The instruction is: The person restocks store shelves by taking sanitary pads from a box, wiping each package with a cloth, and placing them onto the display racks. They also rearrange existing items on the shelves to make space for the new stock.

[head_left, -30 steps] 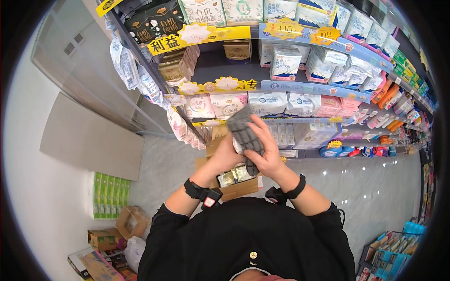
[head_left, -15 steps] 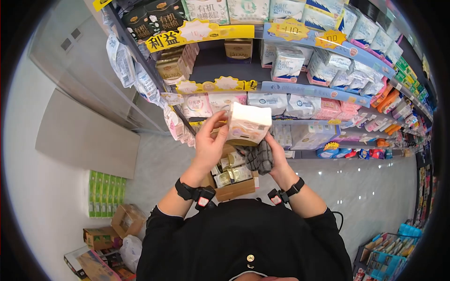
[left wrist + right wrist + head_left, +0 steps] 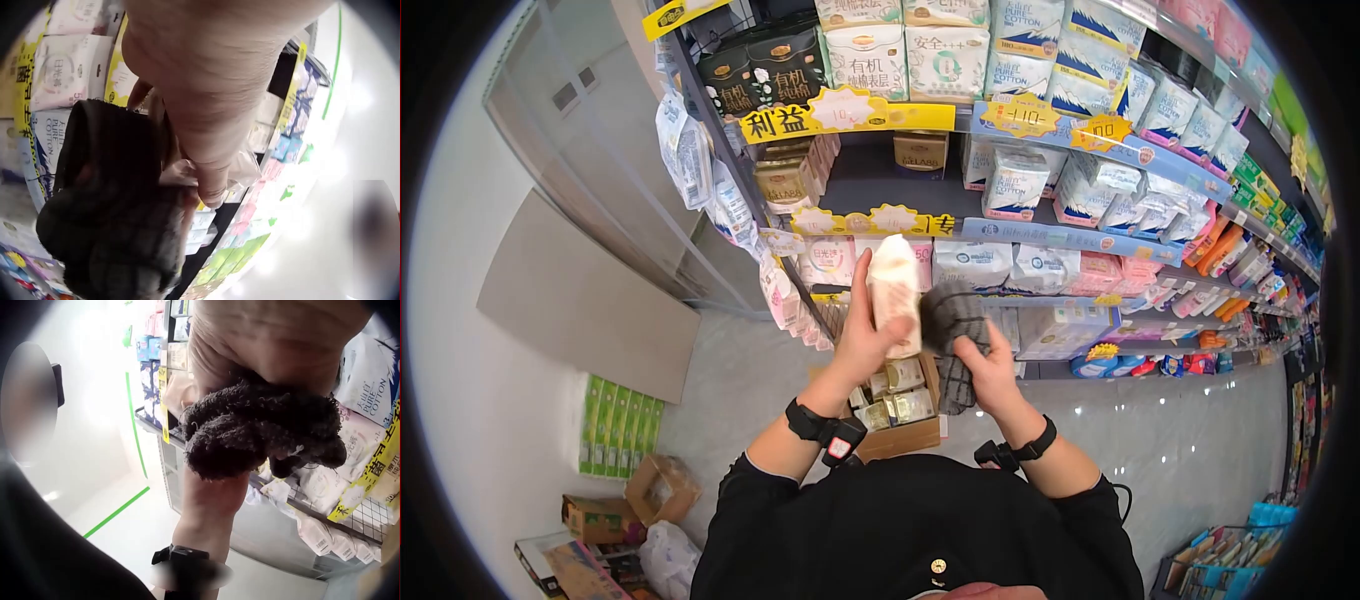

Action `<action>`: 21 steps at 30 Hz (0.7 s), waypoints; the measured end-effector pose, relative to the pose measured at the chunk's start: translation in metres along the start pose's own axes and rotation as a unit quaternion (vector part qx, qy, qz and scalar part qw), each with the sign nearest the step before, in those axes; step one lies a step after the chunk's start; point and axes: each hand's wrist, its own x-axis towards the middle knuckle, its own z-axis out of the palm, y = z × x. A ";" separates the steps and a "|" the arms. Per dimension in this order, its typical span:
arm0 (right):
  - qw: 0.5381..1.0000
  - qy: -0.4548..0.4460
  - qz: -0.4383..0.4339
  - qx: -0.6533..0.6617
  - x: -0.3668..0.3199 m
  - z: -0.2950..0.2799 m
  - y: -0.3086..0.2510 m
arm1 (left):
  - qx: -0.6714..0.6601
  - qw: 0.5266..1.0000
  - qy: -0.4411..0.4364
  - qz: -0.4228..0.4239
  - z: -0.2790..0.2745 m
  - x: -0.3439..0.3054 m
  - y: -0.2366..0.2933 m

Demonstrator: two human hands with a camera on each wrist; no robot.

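Note:
My left hand [image 3: 862, 345] grips a pale, plastic-wrapped package [image 3: 894, 290], holding it upright with its narrow side towards the head camera. In my right hand [image 3: 992, 372] is a dark grey checked cloth [image 3: 962, 345], folded and bunched, with the thumb on top. The cloth is just right of the package. Below both hands stands an open cardboard box [image 3: 905, 440] with several gold-and-white packs [image 3: 908, 405] in it. The left wrist view has the cloth [image 3: 119, 206] in front, hiding most of the package. Its fuzzy pile [image 3: 262, 431] shows in the right wrist view.
Ahead rises a store shelf [image 3: 870, 190] stocked with packs of pads, with yellow and blue price strips along its edges. Bagged packs [image 3: 685, 150] hang on its left end. At lower left are green packs [image 3: 620, 425], cartons [image 3: 662, 488] and a white plastic bag [image 3: 668, 560].
The cloth first lay over the package between both hands. It then dropped below the package in the right hand, and is now raised beside it. The left hand has turned the package from its broad face to its side.

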 end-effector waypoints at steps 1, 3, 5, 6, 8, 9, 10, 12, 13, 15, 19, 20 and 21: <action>0.999 0.011 -0.045 -0.026 0.000 -0.001 -0.001 | -0.110 0.992 0.016 -0.067 -0.003 -0.001 -0.004; 0.988 0.020 -0.127 -0.086 0.010 0.001 -0.009 | -0.168 0.980 -0.008 -0.108 -0.003 -0.009 -0.014; 0.856 -0.060 -0.331 -0.393 0.013 0.018 -0.028 | -0.129 0.969 -0.064 -0.201 0.006 -0.017 -0.028; 0.860 -0.060 -0.307 -0.403 0.012 0.030 -0.032 | -0.213 0.955 -0.042 -0.203 0.026 -0.022 -0.013; 0.890 -0.014 -0.285 -0.356 0.029 0.018 -0.013 | -0.204 0.945 -0.070 -0.246 0.017 -0.021 -0.022; 0.917 0.028 -0.256 -0.306 0.041 0.011 -0.003 | -0.197 0.932 -0.091 -0.291 0.011 -0.021 -0.025; 0.987 0.026 -0.100 -0.123 0.052 0.006 -0.002 | -0.186 0.929 -0.153 -0.280 0.008 -0.024 -0.019; 0.998 0.053 -0.031 -0.027 0.055 0.004 -0.003 | -0.169 0.944 -0.147 -0.243 0.012 -0.028 -0.014; 0.996 0.067 -0.034 -0.054 0.052 0.007 -0.005 | -0.153 0.957 -0.140 -0.202 0.015 -0.029 -0.014; 0.950 0.101 -0.191 -0.227 0.037 0.016 0.021 | -0.149 0.965 -0.094 -0.193 0.015 -0.025 -0.023; 0.819 -0.052 -0.358 -0.445 0.012 0.049 0.004 | -0.354 0.893 -0.065 -0.272 -0.004 -0.016 -0.019; 0.821 -0.053 -0.356 -0.444 0.014 0.049 0.003 | -0.339 0.904 -0.049 -0.257 -0.003 -0.020 -0.026; 0.817 -0.069 -0.355 -0.450 0.021 0.048 0.000 | -0.324 0.914 -0.036 -0.242 -0.001 -0.020 -0.027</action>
